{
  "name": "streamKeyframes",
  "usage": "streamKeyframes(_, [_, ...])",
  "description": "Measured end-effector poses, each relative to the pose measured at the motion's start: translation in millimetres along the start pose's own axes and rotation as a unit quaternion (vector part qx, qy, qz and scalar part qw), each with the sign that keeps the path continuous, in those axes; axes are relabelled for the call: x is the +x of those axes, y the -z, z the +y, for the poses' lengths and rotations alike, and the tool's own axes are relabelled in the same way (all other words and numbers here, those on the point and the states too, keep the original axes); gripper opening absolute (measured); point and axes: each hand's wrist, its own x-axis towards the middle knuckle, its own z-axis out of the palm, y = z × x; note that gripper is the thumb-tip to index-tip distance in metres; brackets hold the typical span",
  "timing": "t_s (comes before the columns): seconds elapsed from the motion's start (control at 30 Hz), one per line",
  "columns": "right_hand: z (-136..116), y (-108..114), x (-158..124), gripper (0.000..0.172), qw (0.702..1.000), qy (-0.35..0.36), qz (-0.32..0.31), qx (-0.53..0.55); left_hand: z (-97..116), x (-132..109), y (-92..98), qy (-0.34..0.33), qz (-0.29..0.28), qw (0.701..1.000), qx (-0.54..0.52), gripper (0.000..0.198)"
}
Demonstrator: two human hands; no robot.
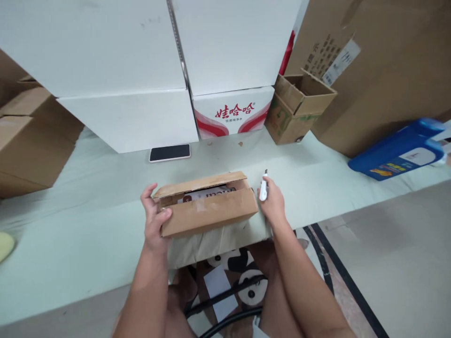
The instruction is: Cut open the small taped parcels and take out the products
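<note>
Left hand [155, 219]: clasps your small brown cardboard box [211, 213], steadying it.
Right hand [274, 203]: wrapped round your white plastic cutter [263, 188], blade away.

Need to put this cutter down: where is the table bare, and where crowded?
Bare table stretches left of the left hand, up to the brown carton. Another bare patch lies right of the right hand and its cutter, before the blue pack. A narrow strip runs between the phone and the small box. The back edge is crowded with white cartons.

brown cardboard box [207, 206], white utility knife [262, 188], pale green table [88, 220].
</note>
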Motion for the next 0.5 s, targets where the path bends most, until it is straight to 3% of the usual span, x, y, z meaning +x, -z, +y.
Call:
streamKeyframes(0.07, [6,-5,3,0.053,0.997,0.005,-0.05,-0.051,0,1,-2.0,-0.005,-0.009,1.0,-0.004,0.062])
streamKeyframes(0.13, [3,-5,2,0.052,0.999,0.008,-0.032,-0.031,-1,1,-3.5,-0.015,-0.019,1.0,-0.004,0.056])
streamKeyframes(0.23, [-15,1,-6,0.035,0.992,0.029,0.031,0.117,-1,0,-6.2,-0.033,-0.02,0.999,-0.013,0.045])
streamKeyframes(0.3, [-30,7,-14,0.028,0.968,0.071,0.03,0.239,-1,-1,-8.8,-0.045,0.002,0.999,-0.023,0.034])
streamKeyframes(0.43, [-56,16,-27,0.051,0.902,0.211,-0.04,0.375,8,-3,-14.3,-0.052,0.051,0.997,-0.017,0.03])
streamKeyframes(0.5, [-61,19,-30,0.06,0.895,0.25,-0.073,0.362,14,-4,-15.7,-0.076,0.05,0.996,0.014,0.036])
